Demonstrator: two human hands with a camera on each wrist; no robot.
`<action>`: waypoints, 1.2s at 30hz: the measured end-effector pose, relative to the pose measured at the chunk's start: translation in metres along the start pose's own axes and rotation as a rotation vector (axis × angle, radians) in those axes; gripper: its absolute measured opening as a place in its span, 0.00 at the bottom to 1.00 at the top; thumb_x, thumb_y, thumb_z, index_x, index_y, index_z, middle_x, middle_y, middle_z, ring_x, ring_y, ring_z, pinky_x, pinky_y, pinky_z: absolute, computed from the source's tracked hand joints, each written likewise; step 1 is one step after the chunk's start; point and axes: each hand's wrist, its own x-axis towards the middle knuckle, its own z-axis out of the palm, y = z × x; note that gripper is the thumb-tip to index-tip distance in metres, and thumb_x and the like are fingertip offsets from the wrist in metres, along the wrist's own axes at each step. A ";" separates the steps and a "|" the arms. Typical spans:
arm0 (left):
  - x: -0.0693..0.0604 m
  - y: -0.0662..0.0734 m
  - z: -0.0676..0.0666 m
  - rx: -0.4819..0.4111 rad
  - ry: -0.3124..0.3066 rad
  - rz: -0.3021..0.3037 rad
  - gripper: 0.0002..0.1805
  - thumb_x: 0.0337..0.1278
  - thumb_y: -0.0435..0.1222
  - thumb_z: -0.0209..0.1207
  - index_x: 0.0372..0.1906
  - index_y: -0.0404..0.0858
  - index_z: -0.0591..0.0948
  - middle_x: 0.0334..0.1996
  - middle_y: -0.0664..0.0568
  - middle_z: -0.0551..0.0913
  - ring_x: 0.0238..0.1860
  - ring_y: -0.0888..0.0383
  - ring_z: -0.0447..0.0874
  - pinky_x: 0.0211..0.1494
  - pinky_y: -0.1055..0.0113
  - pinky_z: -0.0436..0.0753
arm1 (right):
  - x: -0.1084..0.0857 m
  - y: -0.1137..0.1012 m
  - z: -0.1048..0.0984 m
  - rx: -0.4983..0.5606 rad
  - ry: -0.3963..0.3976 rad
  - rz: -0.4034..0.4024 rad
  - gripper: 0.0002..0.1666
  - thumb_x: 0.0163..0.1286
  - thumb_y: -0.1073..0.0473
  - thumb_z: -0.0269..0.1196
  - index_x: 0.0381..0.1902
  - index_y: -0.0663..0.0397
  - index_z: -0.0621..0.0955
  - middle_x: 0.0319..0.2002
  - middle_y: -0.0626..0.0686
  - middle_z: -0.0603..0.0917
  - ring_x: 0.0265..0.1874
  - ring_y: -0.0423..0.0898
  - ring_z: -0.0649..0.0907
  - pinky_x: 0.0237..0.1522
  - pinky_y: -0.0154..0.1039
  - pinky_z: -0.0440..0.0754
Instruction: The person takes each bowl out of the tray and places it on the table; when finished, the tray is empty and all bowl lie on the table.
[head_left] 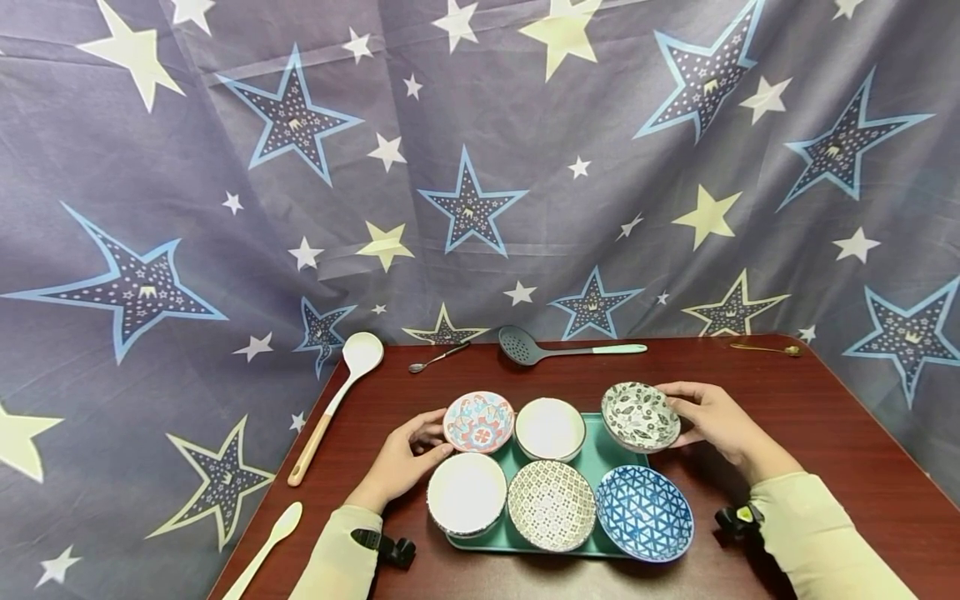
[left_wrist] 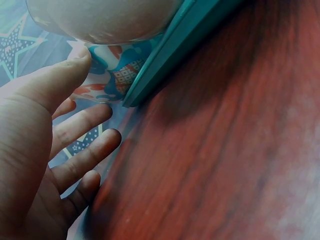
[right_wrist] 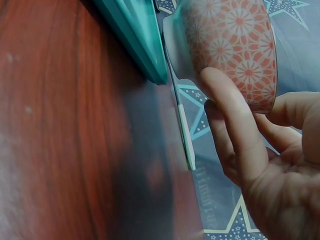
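My left hand (head_left: 405,461) is beside a small bowl with a red, blue and white pattern (head_left: 479,422), thumb at its side. In the left wrist view the fingers (left_wrist: 82,160) are spread and fairly straight. My right hand (head_left: 712,421) holds a leaf-patterned bowl (head_left: 640,415) by its right side, thumb at the rim and fingers against the outer wall. That bowl's outside (right_wrist: 232,50) shows red flowers in the right wrist view. Both bowls are at the far corners of a green tray (head_left: 517,542).
Also grouped on the tray are a white bowl (head_left: 550,427), a larger white bowl (head_left: 467,493), a beige patterned bowl (head_left: 551,505) and a blue one (head_left: 645,512). Around lie a white ladle (head_left: 345,387), a pale spoon (head_left: 273,533), a skimmer (head_left: 528,347), a small spoon (head_left: 435,359) and a gold-coloured utensil (head_left: 780,350).
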 end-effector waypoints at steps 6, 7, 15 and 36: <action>0.000 0.000 0.000 0.005 0.006 0.000 0.31 0.63 0.28 0.70 0.70 0.30 0.76 0.50 0.37 0.89 0.43 0.45 0.89 0.41 0.63 0.80 | 0.000 0.002 -0.010 -0.014 0.006 -0.009 0.26 0.84 0.61 0.54 0.71 0.75 0.71 0.54 0.70 0.82 0.36 0.51 0.89 0.34 0.59 0.88; 0.000 0.001 0.000 0.006 0.006 -0.002 0.31 0.63 0.29 0.71 0.70 0.30 0.76 0.50 0.37 0.89 0.43 0.45 0.89 0.41 0.63 0.80 | -0.001 0.002 -0.012 -0.018 0.007 -0.008 0.26 0.84 0.61 0.54 0.71 0.75 0.71 0.54 0.70 0.82 0.36 0.50 0.89 0.34 0.59 0.88; -0.001 0.001 -0.001 0.004 -0.003 0.002 0.31 0.64 0.29 0.70 0.70 0.29 0.75 0.50 0.37 0.89 0.44 0.45 0.89 0.42 0.62 0.82 | -0.002 0.007 -0.022 0.012 0.008 0.015 0.28 0.84 0.61 0.54 0.72 0.78 0.69 0.53 0.65 0.83 0.37 0.51 0.89 0.35 0.59 0.88; 0.000 -0.009 0.001 0.015 0.004 0.001 0.31 0.64 0.29 0.70 0.71 0.30 0.75 0.49 0.37 0.89 0.43 0.47 0.89 0.40 0.63 0.80 | -0.008 0.017 -0.039 -0.005 0.029 0.012 0.26 0.85 0.63 0.52 0.70 0.80 0.69 0.53 0.62 0.83 0.37 0.50 0.88 0.34 0.57 0.88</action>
